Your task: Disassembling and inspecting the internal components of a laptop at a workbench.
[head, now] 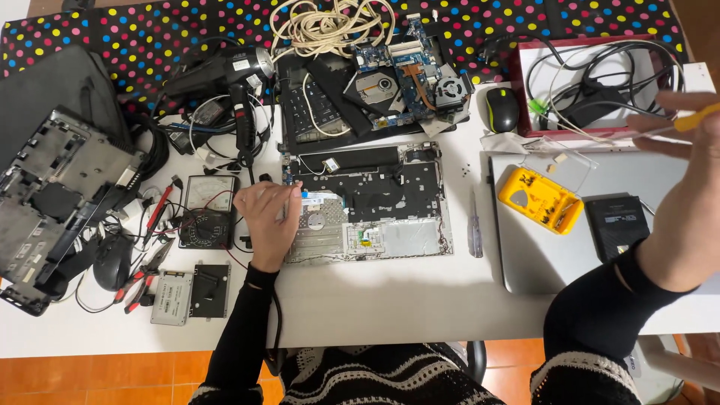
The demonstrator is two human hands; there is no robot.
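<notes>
The opened laptop shell [371, 202] lies mid-table. The left hand [266, 214] rests fingers down on its left edge, gripping nothing. At three o'clock, the raised right hand [686, 127] pinches a yellow-handled screwdriver [694, 120]. Between them sits a yellow screw box [540, 199]; a multimeter [208, 211] lies at nine o'clock.

Matt metal, glossy plastic, soft cloth

The opened laptop shell [367, 217] looks like dull grey metal; the yellow screw box [540, 199] is shiny plastic; the table [390, 300] is smooth white; the dotted cloth [150, 34] looks soft.
</notes>
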